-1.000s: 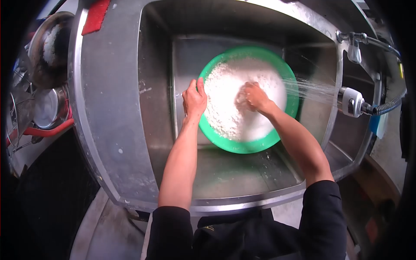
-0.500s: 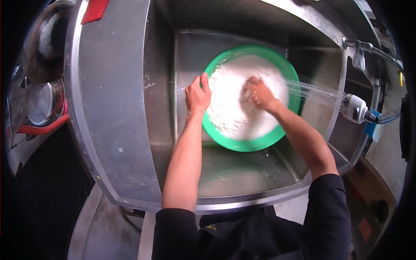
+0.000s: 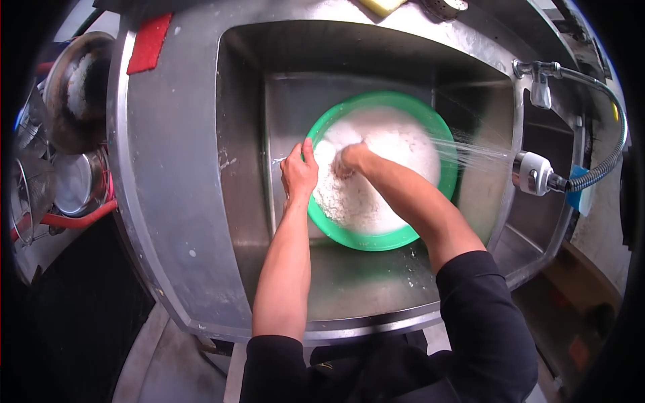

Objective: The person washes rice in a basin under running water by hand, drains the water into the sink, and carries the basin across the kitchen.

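In the metal sink (image 3: 363, 282) sits a green basin (image 3: 376, 242) holding white grains in cloudy water (image 3: 403, 141). My left hand (image 3: 299, 172) grips the basin's left rim, thumb over the edge. Near the left side of the basin, my right hand (image 3: 349, 160) is pushed into the white grains. Its fingers are mostly hidden in them, so their shape cannot be made out. From the right, a white spray head (image 3: 534, 173) sends thin jets of water into the basin.
A flexible metal hose (image 3: 615, 151) and a tap (image 3: 539, 84) are at the right. A red cloth (image 3: 149, 43) lies on the left counter (image 3: 178, 168). Farther left are a blackened pan (image 3: 77, 94) and a metal pot (image 3: 77, 181). A yellow sponge (image 3: 383, 5) rests at the back.
My right hand has moved left through the grains, from the middle toward the basin's left side. My left hand stays on the rim. Water keeps spraying.
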Demonstrator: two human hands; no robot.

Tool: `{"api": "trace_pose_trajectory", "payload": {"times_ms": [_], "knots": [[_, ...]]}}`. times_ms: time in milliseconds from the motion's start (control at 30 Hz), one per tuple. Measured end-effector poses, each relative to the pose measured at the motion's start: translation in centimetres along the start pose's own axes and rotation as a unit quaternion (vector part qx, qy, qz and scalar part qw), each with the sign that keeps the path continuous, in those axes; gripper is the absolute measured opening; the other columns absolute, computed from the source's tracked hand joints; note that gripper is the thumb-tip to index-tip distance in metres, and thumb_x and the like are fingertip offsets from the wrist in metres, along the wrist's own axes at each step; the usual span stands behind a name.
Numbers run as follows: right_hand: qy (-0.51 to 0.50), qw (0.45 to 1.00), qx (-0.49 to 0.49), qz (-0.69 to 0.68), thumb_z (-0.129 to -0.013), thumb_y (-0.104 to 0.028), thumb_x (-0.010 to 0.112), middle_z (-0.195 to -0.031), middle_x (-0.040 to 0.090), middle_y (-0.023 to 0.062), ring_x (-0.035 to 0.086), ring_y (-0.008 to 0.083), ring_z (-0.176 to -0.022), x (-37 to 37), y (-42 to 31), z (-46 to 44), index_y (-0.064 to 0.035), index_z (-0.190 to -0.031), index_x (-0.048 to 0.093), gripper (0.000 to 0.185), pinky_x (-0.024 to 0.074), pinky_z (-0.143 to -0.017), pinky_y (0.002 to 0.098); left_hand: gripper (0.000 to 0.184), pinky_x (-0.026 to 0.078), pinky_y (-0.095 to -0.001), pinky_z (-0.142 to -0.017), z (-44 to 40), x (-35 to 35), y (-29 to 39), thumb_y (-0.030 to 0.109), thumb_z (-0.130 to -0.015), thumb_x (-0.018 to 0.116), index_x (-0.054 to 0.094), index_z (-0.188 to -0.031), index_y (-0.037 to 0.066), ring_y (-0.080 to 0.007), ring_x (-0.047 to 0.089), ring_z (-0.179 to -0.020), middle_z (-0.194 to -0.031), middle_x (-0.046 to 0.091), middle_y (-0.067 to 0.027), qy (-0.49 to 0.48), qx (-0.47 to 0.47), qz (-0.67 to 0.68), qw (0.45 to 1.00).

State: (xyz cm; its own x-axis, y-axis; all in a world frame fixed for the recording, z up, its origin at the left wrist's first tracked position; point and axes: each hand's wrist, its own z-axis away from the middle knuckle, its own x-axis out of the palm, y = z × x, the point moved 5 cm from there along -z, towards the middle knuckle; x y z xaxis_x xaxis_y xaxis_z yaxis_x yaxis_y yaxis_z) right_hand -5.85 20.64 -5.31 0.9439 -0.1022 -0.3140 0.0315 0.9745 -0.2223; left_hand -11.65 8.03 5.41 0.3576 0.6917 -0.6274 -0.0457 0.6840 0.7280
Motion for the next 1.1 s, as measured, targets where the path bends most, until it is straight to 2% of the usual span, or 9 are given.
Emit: {"api": "trace_pose_trajectory", "payload": {"times_ms": [67, 233, 433, 533, 633, 700, 867, 967, 1100], "knots": [[0.027, 0.998, 0.009, 0.058, -0.081, -0.033, 0.06, -0.128, 0.059, 0.009, 0.052, 0.03, -0.122, -0.3, -2.0, 6.0, -0.0222, -0.111, 0.07, 0.033, 0.0346, -0.096, 0.0701, 0.046, 0.045, -0.0546, -0.065, 0.2, 0.0, -0.1, 0.042, -0.099, 0.043, 0.063, -0.085, 0.003, -0.0478, 0.06, -0.073, -0.068, 0.061, -0.0239, -0.006, -0.01, 0.01, 1.0], [0.371, 0.926, 0.07, -0.032, -0.084, -0.03, 0.06, -0.146, 0.036, 0.0106, 0.023, 0.0432, -0.139, 5.5, 0.6, 16.4, -0.0181, -0.119, 0.064, 0.037, 0.0204, -0.095, 0.0832, 0.046, 0.045, -0.0542, -0.064, 0.4, -0.1, 0.2, 0.043, -0.099, 0.044, 0.063, -0.086, 0.003, -0.0468, 0.06, -0.07, -0.066, 0.06, -0.0243, 0.007, -0.008, 0.009, 1.0], [0.551, 0.757, 0.232, -0.265, -0.067, -0.017, 0.08, -0.144, 0.035, 0.0252, 0.041, 0.0418, -0.13, 8.4, 7.1, 16.6, -0.0155, -0.13, 0.057, 0.067, 0.0385, -0.107, 0.0453, 0.045, 0.042, -0.0516, -0.057, 0.4, 0.1, -0.2, 0.037, -0.099, 0.046, 0.059, -0.08, -0.001, -0.0466, 0.055, -0.061, -0.062, 0.056, -0.0249, 0.006, 0.007, 0.02, 1.0], [0.6, 0.607, 0.32, -0.412, -0.074, -0.015, 0.074, -0.136, 0.045, 0.0258, 0.042, 0.0406, -0.13, 10.6, 10.2, 12.7, -0.0093, -0.133, 0.053, 0.063, 0.0357, -0.108, 0.0435, 0.043, 0.04, -0.0503, -0.055, 0.2, 0.2, 0.0, 0.033, -0.1, 0.047, 0.056, -0.076, -0.002, -0.0464, 0.053, -0.059, -0.061, 0.054, -0.0248, -0.004, 0.036, 0.05, 0.998], [0.597, 0.336, 0.238, -0.689, -0.081, -0.017, 0.071, -0.1, 0.062, 0.0144, 0.061, 0.0295, -0.088, 13.6, 13.5, 5.3, -0.0012, -0.12, 0.054, 0.046, 0.0508, -0.077, 0.0403, 0.042, 0.04, -0.0494, -0.055, -0.2, 0.1, 0.3, 0.031, -0.101, 0.045, 0.056, -0.077, -0.002, -0.0459, 0.053, -0.058, -0.061, 0.054, -0.0246, 0.013, 0.056, 0.055, 0.997], [0.46, 0.271, 0.183, -0.826, -0.085, -0.019, 0.067, -0.088, 0.062, 0.0095, 0.06, 0.0246, -0.074, 14.5, 13.6, 1.9, -0.0005, -0.112, 0.054, 0.036, 0.0511, -0.064, 0.0379, 0.043, 0.041, -0.0487, -0.056, -0.2, 0.1, 0.1, 0.031, -0.101, 0.043, 0.058, -0.078, -0.003, -0.0452, 0.053, -0.059, -0.061, 0.054, -0.0245, 0.012, 0.053, 0.046, 0.997], [0.384, 0.6, 0.045, -0.701, -0.083, -0.022, 0.068, -0.075, 0.059, 0.0082, 0.06, 0.0193, -0.066, 8.9, 11.9, 3.5, -0.0039, -0.1, 0.061, 0.025, 0.0486, -0.056, 0.0362, 0.047, 0.04, -0.0468, -0.057, -0.9, -0.1, 0.6, 0.032, -0.102, 0.038, 0.06, -0.082, -0.005, -0.0424, 0.055, -0.059, -0.061, 0.053, -0.0244, 0.024, 0.041, 0.049, 0.998], [0.318, 0.924, -0.092, -0.192, -0.074, -0.016, 0.067, -0.099, 0.062, 0.0219, 0.062, 0.0411, -0.085, 1.9, 6.3, 12.0, 0.0, -0.096, 0.065, 0.027, 0.0517, -0.076, 0.0458, 0.054, 0.037, -0.0475, -0.056, -0.6, 0.0, 0.6, 0.035, -0.103, 0.034, 0.054, -0.074, -0.006, -0.0404, 0.049, -0.054, -0.059, 0.05, -0.0239, 0.014, 0.018, 0.032, 0.999], [0.356, 0.896, 0.057, -0.259, -0.08, -0.011, 0.062, -0.104, 0.063, 0.0206, 0.061, 0.041, -0.093, 1.7, 10.9, 14.2, -0.0031, -0.107, 0.066, 0.028, 0.0509, -0.083, 0.0478, 0.057, 0.035, -0.0483, -0.056, -0.9, -0.2, 0.4, 0.036, -0.104, 0.031, 0.048, -0.069, -0.006, -0.0395, 0.047, -0.054, -0.057, 0.047, -0.0243, 0.024, 0.011, 0.043, 0.999]]}}
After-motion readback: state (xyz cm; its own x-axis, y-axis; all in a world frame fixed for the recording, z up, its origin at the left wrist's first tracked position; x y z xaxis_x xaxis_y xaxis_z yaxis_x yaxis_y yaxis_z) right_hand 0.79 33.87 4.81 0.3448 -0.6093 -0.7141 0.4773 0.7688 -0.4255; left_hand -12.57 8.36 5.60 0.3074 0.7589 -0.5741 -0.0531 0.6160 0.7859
